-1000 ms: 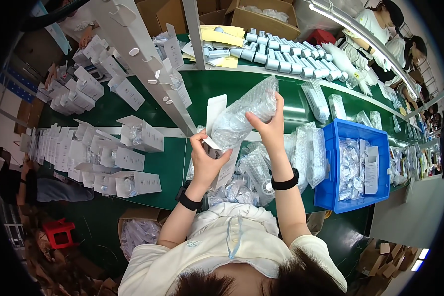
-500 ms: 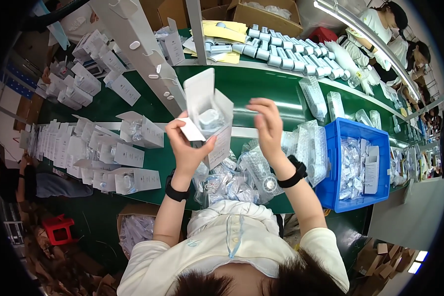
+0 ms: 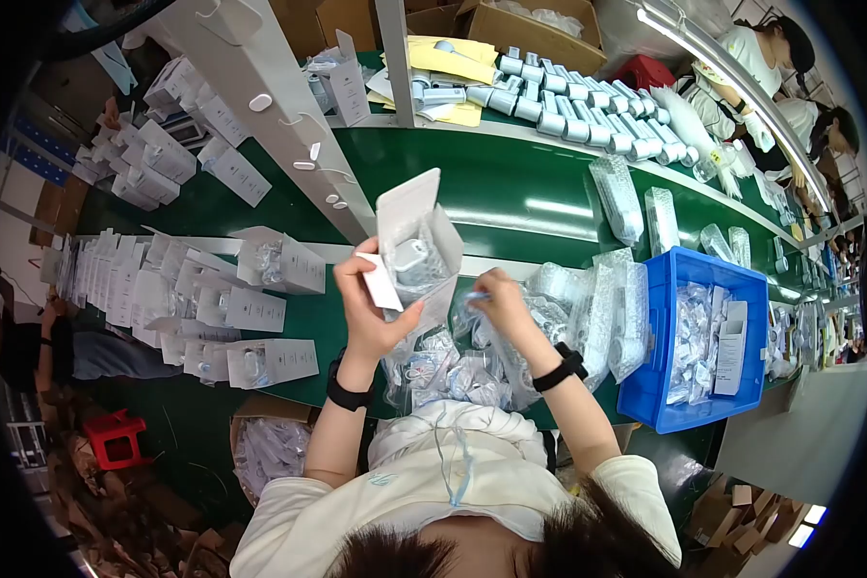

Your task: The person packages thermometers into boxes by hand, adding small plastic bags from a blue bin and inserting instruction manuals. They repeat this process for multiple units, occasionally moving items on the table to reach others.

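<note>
My left hand (image 3: pixel 368 313) is wrapped round an open white box (image 3: pixel 409 199), tilted, its flaps standing up. Inside it sits a white device in clear plastic (image 3: pixel 414 258). Just right of the box, my right hand (image 3: pixel 504 306) has its fingers pinched on a small clear plastic bag (image 3: pixel 466 314); what the bag contains is too small to tell. Below both hands lies a heap of clear bagged parts (image 3: pixel 458 374) at the table's near edge. Bubble-wrapped packages (image 3: pixel 629 318) lie to the right of my right hand.
A blue bin (image 3: pixel 657 361) of bagged parts stands at the right. Rows of open white boxes (image 3: pixel 275 313) fill the left. A grey post (image 3: pixel 289 120) rises at the back left. Grey cylindrical devices (image 3: pixel 588 111) line the far shelf. Other people work at the far right.
My right hand has come down from its raised, open position and closed on a small clear bag. The box in my left hand has shifted slightly right and down.
</note>
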{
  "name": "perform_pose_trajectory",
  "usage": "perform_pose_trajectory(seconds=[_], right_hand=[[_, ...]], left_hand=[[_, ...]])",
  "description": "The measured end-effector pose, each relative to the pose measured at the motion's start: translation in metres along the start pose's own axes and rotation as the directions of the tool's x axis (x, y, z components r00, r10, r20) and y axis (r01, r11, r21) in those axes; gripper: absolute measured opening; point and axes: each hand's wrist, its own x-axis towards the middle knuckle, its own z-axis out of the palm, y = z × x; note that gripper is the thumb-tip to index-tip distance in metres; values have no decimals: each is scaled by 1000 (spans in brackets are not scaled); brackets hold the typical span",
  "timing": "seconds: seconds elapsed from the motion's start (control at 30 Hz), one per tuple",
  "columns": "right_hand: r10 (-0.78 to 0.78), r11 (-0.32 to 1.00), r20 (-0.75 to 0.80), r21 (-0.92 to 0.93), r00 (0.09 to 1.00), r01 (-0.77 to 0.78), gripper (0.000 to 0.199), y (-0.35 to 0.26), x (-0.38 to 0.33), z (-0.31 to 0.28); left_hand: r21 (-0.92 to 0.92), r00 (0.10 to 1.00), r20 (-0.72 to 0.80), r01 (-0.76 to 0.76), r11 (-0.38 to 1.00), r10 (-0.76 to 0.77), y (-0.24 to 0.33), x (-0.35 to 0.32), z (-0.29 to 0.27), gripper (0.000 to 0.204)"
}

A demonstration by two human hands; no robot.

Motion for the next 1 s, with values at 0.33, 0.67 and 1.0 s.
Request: perform_pose_trajectory(seconds=[0.33, 0.67, 1.0], right_hand=[[220, 839, -628, 512, 747, 184, 30, -31, -23, -125], [-431, 882, -422, -8, 798, 472, 24, -61, -2, -79], [-388, 781, 251, -422, 887, 461, 33, -51, 9, -73]], left_hand=[[502, 897, 304, 137, 854, -322, -49, 9, 54, 19], [630, 884, 240, 173, 757, -402, -46, 25, 57, 8], [532, 905, 224, 196, 824, -360, -47, 31, 55, 8]])
